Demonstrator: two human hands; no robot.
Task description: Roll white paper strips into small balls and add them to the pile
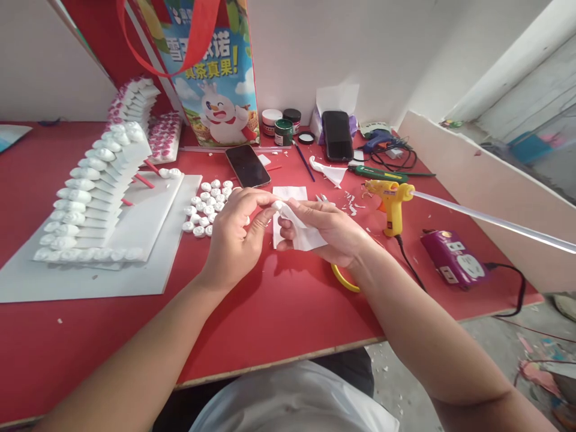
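A piece of white tissue paper point(309, 237) is held between my two hands above the table, its upper end twisted into a small roll. My left hand point(238, 231) pinches that rolled end between thumb and fingertips. My right hand point(335, 231) grips the same tissue from the other side, with the loose part hanging below the fingers. Under it lies a flat white tissue square point(290, 192). Just left of my left hand sits a cluster of small rolled white rosettes point(209, 207). Yellow-handled scissors point(345, 280) lie partly hidden beneath my right hand.
At left, a curved white structure edged with rosettes point(90, 180) stands on white board point(153, 264). A phone point(248, 166), paint jars point(283, 132) and a printed bag point(216, 90) are behind. To the right are a yellow glue gun point(392, 204), a green cutter point(378, 174) and a purple box point(454, 258).
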